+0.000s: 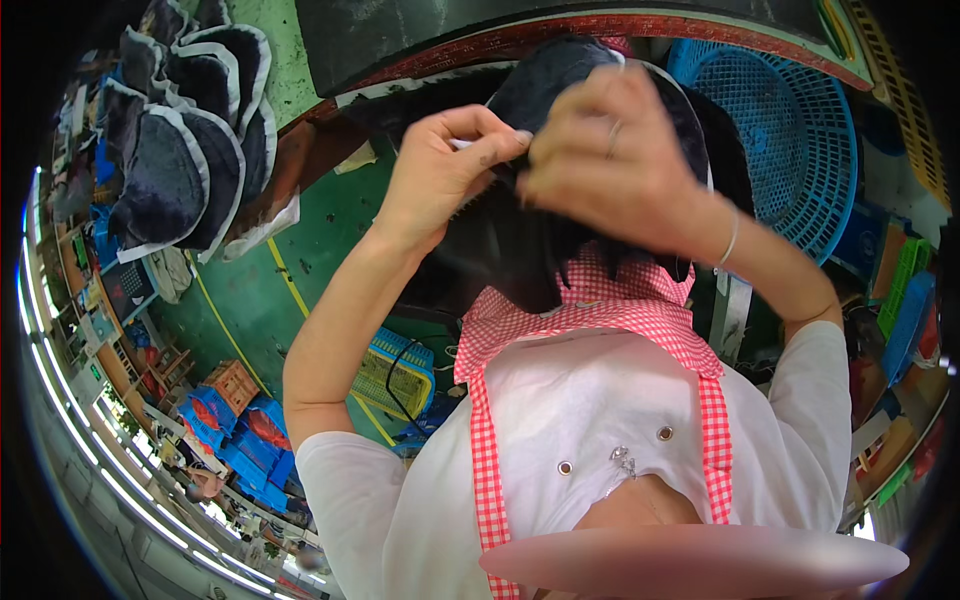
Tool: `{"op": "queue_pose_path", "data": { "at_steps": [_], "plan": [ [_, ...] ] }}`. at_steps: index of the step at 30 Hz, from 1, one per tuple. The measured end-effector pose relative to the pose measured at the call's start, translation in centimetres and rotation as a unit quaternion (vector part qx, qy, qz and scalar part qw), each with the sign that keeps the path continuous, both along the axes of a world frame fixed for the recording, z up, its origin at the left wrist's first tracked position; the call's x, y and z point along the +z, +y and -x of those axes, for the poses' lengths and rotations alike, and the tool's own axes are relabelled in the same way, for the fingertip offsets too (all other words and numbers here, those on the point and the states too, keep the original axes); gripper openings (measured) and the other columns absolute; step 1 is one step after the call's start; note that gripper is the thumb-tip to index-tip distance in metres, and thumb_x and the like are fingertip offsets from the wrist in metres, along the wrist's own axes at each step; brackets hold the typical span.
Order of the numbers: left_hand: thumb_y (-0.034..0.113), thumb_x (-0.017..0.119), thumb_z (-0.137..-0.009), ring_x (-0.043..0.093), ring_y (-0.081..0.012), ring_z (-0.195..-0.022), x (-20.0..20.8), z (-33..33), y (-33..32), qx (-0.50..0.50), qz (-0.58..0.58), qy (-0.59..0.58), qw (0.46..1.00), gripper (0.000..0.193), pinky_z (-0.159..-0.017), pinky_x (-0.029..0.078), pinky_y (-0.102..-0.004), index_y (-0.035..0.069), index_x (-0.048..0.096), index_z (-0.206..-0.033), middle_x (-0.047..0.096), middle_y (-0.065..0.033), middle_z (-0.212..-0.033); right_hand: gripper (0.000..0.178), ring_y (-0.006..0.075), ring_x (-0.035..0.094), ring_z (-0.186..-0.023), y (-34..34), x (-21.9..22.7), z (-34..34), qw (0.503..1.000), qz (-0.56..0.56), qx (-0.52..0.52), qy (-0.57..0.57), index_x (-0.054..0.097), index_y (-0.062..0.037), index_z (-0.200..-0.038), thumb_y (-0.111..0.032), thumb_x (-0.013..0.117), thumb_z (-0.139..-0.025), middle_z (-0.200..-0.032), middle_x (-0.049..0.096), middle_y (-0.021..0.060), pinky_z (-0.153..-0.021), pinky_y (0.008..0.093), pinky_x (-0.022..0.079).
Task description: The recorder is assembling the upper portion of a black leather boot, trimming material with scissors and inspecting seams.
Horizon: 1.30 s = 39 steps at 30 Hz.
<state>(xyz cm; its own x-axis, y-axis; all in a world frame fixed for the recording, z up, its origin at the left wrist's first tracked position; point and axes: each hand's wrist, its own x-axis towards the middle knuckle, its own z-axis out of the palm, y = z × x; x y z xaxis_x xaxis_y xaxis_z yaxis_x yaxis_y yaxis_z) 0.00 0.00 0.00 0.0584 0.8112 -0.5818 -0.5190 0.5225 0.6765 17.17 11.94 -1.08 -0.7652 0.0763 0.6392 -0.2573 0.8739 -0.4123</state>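
Left hand (428, 178), upper middle of the frame: grip is down to a pinch, thumb and forefinger together at the tips, on the edge of the dark cloth (560, 78). A small bit of white (460, 144) shows by those fingers (trim or thread, can't tell which).

Right hand (628, 165), just right of it and near the left fingertips: fingers curled in, hand motion-blurred. Can't tell how far closed that grip is, or whether it has hold of anything. Ring (613, 136) on one finger, thin bracelet (731, 238) at the wrist.

The dark cloth is fuzzy and rounded at its top, with pale edging down the right side. It sits top center, behind and below both hands, over the lap side of the red-checked apron (585, 320). White shirt (560, 390) above that apron's skirt, filling the lower middle.

Dark tabletop (450, 38) runs across the top of the frame, beyond the hands, reddish along the near edge. Pile of dark pieces (165, 185) with white edging at upper left, well apart from the hands. Round blue basket (800, 140) at upper right, past the right hand.

Green floor (330, 215) left of center. Yellow basket (402, 378) below the left forearm; blue crates (255, 455) and a brown crate (232, 384) at lower left.
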Motion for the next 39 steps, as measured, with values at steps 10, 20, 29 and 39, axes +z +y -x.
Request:
{"op": "queue_pose_path", "data": {
  "at_steps": [10, 20, 29, 39],
  "plan": [
    [0.003, 0.065, -0.087, 0.045, 0.0001, -0.064, 8.6, 3.4, 5.0, 0.349, -0.349, 0.48, 0.725, 0.011, -0.057, 0.034, -0.0154, 0.004, 0.057, -0.08, 0.056, 0.0039, -0.074, 0.042, 0.0178, 0.052, -0.065, 3.5, 10.0, -0.3, 0.987, 0.108, 0.041, 0.112, 0.063, -0.0028, -0.093, -0.013, 0.087, -0.061, -0.088, 0.063, 0.0083, -0.057, 0.0279, 0.041],
    [0.011, 0.064, -0.089, 0.04, -0.004, -0.068, 1.8, 3.3, 10.6, 0.493, -0.32, 0.325, 0.741, 0.015, -0.06, 0.033, -0.0212, 0.005, 0.051, -0.085, 0.049, 0.0031, -0.076, 0.015, 0.0211, 0.064, -0.067, 6.3, 9.0, 1.9, 0.966, 0.13, -0.218, 0.048, 0.067, -0.0139, -0.09, -0.013, 0.072, -0.076, -0.085, 0.063, 0.001, -0.057, 0.0313, 0.051],
    [0.029, 0.051, -0.094, 0.062, -0.0208, -0.079, 2.6, 3.1, 10.3, -0.041, -0.086, 0.027, 0.995, 0.029, -0.065, 0.049, -0.0347, 0.002, 0.057, -0.103, 0.063, -0.0084, -0.094, 0.017, 0.0216, 0.063, -0.078, 8.3, 4.4, 2.5, 0.968, 0.055, -0.245, -0.001, 0.068, -0.0115, -0.09, -0.011, 0.072, -0.074, -0.09, 0.064, 0.0008, -0.067, 0.0327, 0.052],
    [0.011, 0.05, -0.087, 0.062, -0.0122, -0.066, 3.4, 1.8, 10.5, 0.078, -0.24, 0.189, 0.949, 0.057, -0.054, 0.049, -0.0221, 0.01, 0.036, -0.143, 0.064, -0.0071, -0.094, 0.032, 0.0276, 0.057, -0.102, 9.1, 4.1, 4.4, 0.98, 0.045, -0.195, 0.012, 0.063, -0.0071, -0.105, -0.014, 0.072, -0.074, -0.106, 0.06, 0.0073, -0.088, 0.0368, 0.044]
  ]
}}
